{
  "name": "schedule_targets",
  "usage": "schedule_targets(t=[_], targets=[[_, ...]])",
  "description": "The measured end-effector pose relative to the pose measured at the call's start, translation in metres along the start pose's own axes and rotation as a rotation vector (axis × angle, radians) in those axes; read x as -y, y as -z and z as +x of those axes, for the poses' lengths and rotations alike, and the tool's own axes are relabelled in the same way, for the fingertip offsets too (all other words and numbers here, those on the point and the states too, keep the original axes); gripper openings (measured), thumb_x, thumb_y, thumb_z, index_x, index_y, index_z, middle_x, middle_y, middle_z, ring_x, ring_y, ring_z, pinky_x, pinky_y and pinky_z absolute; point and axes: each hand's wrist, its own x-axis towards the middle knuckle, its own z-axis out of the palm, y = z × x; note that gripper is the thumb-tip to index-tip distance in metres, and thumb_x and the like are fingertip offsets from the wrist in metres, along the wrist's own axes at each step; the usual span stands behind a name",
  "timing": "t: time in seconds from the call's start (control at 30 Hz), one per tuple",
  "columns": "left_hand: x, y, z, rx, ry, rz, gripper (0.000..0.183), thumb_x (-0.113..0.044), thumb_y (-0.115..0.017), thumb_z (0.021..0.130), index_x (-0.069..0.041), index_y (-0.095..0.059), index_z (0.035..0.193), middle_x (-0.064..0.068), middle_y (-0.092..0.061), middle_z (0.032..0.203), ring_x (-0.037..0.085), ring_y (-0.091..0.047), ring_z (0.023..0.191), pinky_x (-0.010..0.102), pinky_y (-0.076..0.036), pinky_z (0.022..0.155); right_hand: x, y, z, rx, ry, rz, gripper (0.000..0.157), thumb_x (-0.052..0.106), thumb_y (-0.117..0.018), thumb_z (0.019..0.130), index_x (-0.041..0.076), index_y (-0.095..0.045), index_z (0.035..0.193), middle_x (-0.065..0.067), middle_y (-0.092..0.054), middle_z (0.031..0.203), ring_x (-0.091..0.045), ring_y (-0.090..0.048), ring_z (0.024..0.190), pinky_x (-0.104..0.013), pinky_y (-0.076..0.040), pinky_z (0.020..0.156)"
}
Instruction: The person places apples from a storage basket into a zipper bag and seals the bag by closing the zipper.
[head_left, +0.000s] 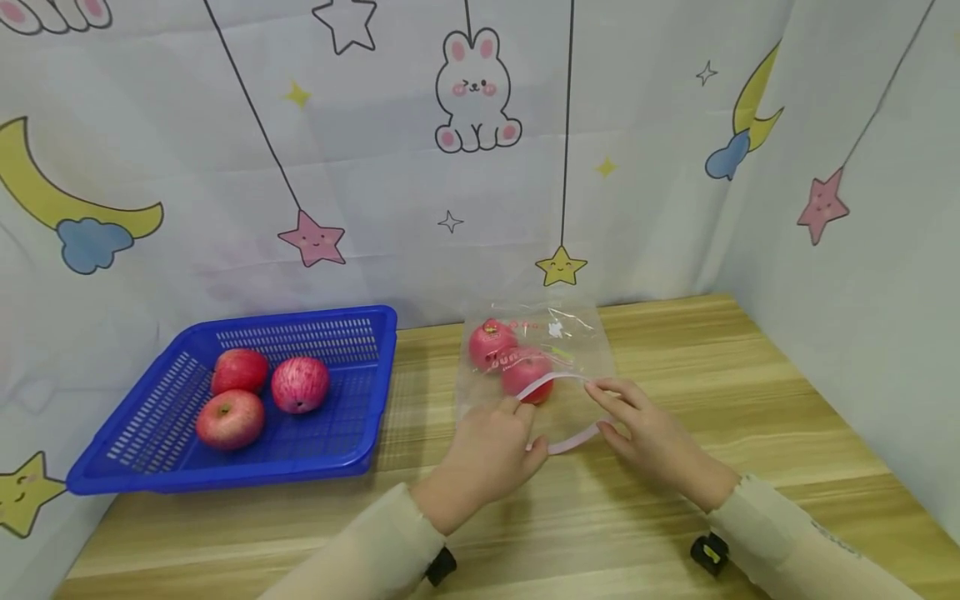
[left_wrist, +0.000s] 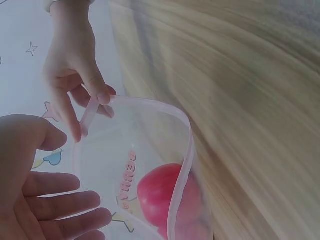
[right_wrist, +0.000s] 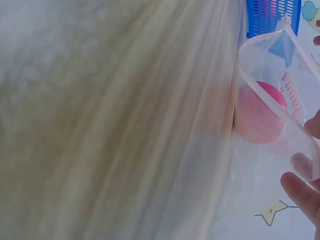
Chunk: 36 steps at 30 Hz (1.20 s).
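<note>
A clear plastic bag (head_left: 585, 337) with a pale pink rim lies on the table, its mouth spread open towards me. Inside it are two red apples (head_left: 528, 380). My right hand (head_left: 656, 433) pinches the rim at the right end of the mouth, and the left wrist view shows its thumb and fingers on the pink strip (left_wrist: 150, 103). At the left of the mouth is my left hand (head_left: 491, 454). Its fingers (left_wrist: 60, 206) are spread fairly straight beside the bag in the left wrist view, with nothing gripped.
To the left, a blue plastic basket (head_left: 378, 392) holds three red apples (head_left: 231, 419). The wooden table (head_left: 750, 400) runs back to a white patterned cloth (head_left: 390, 167), which also hangs along the right side. Dark straps (head_left: 708, 553) show under both sleeves.
</note>
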Motion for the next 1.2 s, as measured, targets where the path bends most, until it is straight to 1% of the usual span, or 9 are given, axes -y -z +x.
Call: schedule_targets(t=[0.13, 0.2, 0.43, 0.6, 0.83, 0.93, 1.07, 1.2], targets=[[0.004, 0.001, -0.002, -0.037, -0.007, -0.003, 0.025, -0.035, -0.066, 0.081, -0.012, -0.061, 0.076, -0.001, -0.059, 0.069, 0.015, -0.058, 0.062, 0.028, -0.047, 0.053, 0.001, 0.000, 0.000, -0.005, -0.007, -0.006, 0.064, 0.000, -0.079, 0.064, 0.000, -0.059, 0.125, -0.011, -0.056, 0.123, -0.015, -0.061, 0.083, -0.020, -0.051, 0.064], [0.005, 0.002, -0.002, -0.044, -0.007, -0.002, 0.025, -0.035, -0.067, 0.081, -0.011, -0.061, 0.077, 0.000, -0.059, 0.069, 0.015, -0.058, 0.063, 0.027, -0.047, 0.053, 0.001, 0.000, 0.000, -0.005, -0.010, -0.009, 0.064, 0.000, -0.079, 0.064, 0.000, -0.059, 0.125, -0.011, -0.056, 0.123, -0.014, -0.061, 0.082, -0.020, -0.052, 0.063], [0.010, 0.007, -0.003, -0.019, 0.034, -0.017, 0.024, -0.035, -0.065, 0.082, -0.010, -0.062, 0.081, 0.000, -0.058, 0.070, 0.014, -0.056, 0.062, 0.027, -0.046, 0.050, 0.001, 0.000, -0.001, -0.005, -0.014, -0.014, 0.066, 0.001, -0.078, 0.066, 0.003, -0.058, 0.128, -0.010, -0.056, 0.123, -0.016, -0.063, 0.085, -0.023, -0.053, 0.066], [0.014, 0.010, -0.003, -0.026, 0.054, -0.015, 0.024, -0.034, -0.065, 0.082, -0.010, -0.062, 0.083, 0.000, -0.058, 0.072, 0.016, -0.056, 0.063, 0.028, -0.047, 0.051, 0.000, 0.000, -0.001, -0.009, -0.011, -0.011, 0.066, 0.000, -0.078, 0.065, 0.003, -0.058, 0.127, -0.011, -0.056, 0.122, -0.017, -0.063, 0.086, -0.023, -0.053, 0.065], [0.019, 0.012, -0.004, -0.035, 0.081, -0.010, 0.025, -0.035, -0.066, 0.082, -0.010, -0.062, 0.081, 0.001, -0.058, 0.075, 0.016, -0.055, 0.061, 0.027, -0.044, 0.047, 0.001, 0.000, -0.001, 0.000, -0.016, -0.012, 0.064, 0.001, -0.078, 0.066, 0.002, -0.058, 0.127, -0.010, -0.056, 0.123, -0.018, -0.063, 0.090, -0.024, -0.054, 0.067], [0.022, 0.012, -0.005, -0.055, 0.082, -0.006, 0.024, -0.034, -0.067, 0.080, -0.011, -0.062, 0.079, 0.001, -0.058, 0.075, 0.016, -0.056, 0.061, 0.027, -0.044, 0.046, 0.001, 0.000, -0.001, 0.004, -0.015, -0.013, 0.064, 0.001, -0.078, 0.067, 0.003, -0.058, 0.127, -0.010, -0.056, 0.123, -0.018, -0.063, 0.089, -0.024, -0.054, 0.066], [0.026, 0.011, -0.006, -0.097, 0.075, -0.004, 0.023, -0.032, -0.069, 0.079, -0.011, -0.059, 0.076, 0.002, -0.056, 0.071, 0.018, -0.056, 0.058, 0.028, -0.043, 0.045, 0.002, 0.000, -0.001, 0.006, -0.013, -0.017, 0.064, 0.002, -0.079, 0.067, 0.003, -0.058, 0.127, -0.010, -0.056, 0.122, -0.017, -0.064, 0.087, -0.023, -0.054, 0.065], [0.028, 0.013, -0.006, -0.103, 0.072, -0.011, 0.023, -0.031, -0.068, 0.079, -0.011, -0.057, 0.076, 0.002, -0.055, 0.068, 0.020, -0.057, 0.062, 0.029, -0.045, 0.046, 0.002, 0.000, -0.001, 0.008, -0.012, -0.018, 0.065, 0.002, -0.079, 0.067, 0.003, -0.058, 0.128, -0.010, -0.056, 0.122, -0.016, -0.063, 0.085, -0.023, -0.053, 0.064]])
